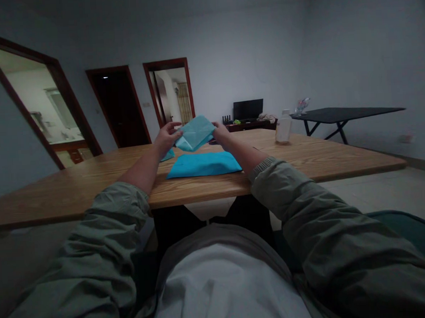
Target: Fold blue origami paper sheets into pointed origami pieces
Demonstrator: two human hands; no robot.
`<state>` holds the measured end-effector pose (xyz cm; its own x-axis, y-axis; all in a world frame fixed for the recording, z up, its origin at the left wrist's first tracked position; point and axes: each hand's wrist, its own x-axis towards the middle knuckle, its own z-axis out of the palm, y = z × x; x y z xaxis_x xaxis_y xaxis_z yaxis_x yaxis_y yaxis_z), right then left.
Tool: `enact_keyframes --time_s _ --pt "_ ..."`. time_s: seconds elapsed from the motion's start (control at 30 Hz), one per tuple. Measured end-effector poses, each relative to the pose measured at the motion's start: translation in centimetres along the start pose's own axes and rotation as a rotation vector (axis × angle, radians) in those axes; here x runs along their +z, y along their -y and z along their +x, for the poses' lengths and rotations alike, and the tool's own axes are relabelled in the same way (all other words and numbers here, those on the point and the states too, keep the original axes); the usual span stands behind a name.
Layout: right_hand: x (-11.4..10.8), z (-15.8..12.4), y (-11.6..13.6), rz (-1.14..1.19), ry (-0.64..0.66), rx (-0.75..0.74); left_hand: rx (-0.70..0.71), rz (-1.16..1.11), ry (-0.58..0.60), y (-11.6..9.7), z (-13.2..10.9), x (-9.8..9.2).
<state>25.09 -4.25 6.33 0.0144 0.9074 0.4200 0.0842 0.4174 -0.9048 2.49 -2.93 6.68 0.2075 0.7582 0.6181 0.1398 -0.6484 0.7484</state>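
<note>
A folded piece of light-blue paper (196,133) is held up above the table between both hands, with crease lines across its face. My left hand (167,136) pinches its left corner, thumb in front. At the opposite corner my right hand (221,132) is closed on the edge, its fingers partly hidden. Below them a flat sheet of brighter blue paper (204,164) lies near the table's front edge. Another small light-blue piece (168,155) rests on the wood just under my left hand and is partly covered.
The wooden table (103,183) spreads widely to both sides. A clear bottle (284,128) with a white cap stands on its right part. Farther back are a black folding table (349,114) and a television (248,110) on a low cabinet. A dark green chair (412,234) is at right.
</note>
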Motion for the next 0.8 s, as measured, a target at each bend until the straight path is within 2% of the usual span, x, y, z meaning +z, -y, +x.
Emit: enact_keyframes --time_s 0.1,0.17,0.3,0.37,0.47,0.57,0.67,0.8 --pt "0.1 -0.2 0.5 0.112 0.095 0.044 0.021 -0.009 -0.134 0.1 0.3 -0.2" --pt "0.2 -0.3 0.7 0.138 0.143 0.024 0.027 -0.003 -0.149 0.3 0.5 -0.2" --pt "0.5 -0.4 0.5 0.126 0.117 -0.019 0.022 0.015 -0.032 0.6 0.4 0.2" --pt "0.8 -0.5 0.1 0.03 0.093 -0.072 0.015 0.02 0.032 0.5 0.2 0.6" --pt "1.2 -0.8 -0.5 -0.155 0.175 -0.199 0.006 0.036 0.117 0.1 -0.2 1.1" --pt "1.3 -1.1 -0.8 -0.203 0.29 -0.31 0.02 0.049 0.197 -0.4 -0.7 1.5" --pt "1.1 -1.2 -0.7 -0.229 0.304 -0.347 0.02 0.054 0.225 -0.7 -0.8 1.7" --pt "0.7 -0.9 -0.9 -0.272 0.289 -0.357 -0.044 0.088 0.178 -0.4 -0.6 1.4"
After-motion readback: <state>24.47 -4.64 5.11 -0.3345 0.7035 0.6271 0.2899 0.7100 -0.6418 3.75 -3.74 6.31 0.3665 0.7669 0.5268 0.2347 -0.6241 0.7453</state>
